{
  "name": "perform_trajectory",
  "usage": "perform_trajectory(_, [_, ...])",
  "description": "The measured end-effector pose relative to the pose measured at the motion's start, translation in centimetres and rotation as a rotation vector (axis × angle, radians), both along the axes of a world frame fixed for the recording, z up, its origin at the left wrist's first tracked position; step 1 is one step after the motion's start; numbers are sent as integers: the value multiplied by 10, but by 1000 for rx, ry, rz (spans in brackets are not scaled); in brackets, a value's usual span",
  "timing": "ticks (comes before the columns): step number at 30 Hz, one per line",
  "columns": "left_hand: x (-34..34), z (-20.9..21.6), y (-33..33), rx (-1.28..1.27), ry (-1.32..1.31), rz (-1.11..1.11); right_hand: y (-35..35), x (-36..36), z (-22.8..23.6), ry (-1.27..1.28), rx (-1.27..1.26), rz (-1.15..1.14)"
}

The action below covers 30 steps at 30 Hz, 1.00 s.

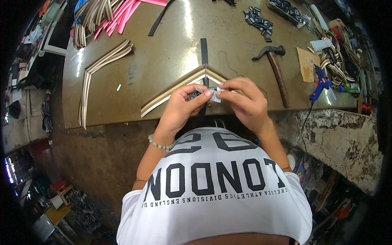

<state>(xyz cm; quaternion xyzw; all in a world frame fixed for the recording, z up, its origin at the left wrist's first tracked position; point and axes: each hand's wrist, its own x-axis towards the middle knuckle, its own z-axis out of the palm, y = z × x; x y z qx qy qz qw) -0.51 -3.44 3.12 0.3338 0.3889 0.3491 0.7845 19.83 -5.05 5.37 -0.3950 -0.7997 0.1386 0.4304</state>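
Observation:
Just above the table's front edge my left hand (183, 102) pinches a small dark grey piece (195, 94), flat and partly covered by the fingers. My right hand (246, 98) is closed at the fingertips on a small whitish, label-like piece (215, 96) that meets the grey one between the two hands. Behind the hands lies a striped strap (175, 90) in brown, tan and cream, bent into a peak. A narrow black strip (204, 51) runs away from that peak, and its near part shows between my hands.
On the right of the brown table (159, 57) lie a hammer (277, 73), a blue glue gun (320, 83), cardboard (307, 62) and coiled straps (332, 61). Small black pieces (259, 22) are piled at the back. Another striped strap (86, 85) and pink strips (124, 16) lie left.

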Motion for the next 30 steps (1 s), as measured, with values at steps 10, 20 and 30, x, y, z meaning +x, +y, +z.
perform_trajectory(10, [11,3,-3,419,395,126,-9,-10,-10,960,-970,103])
perform_trajectory(20, [6,3,-2,442,375,146,-8,-12,-14,824,-1022,31])
perform_trajectory(30, [1,-6,17,671,797,169,40,-7,-12,258,-920,-85])
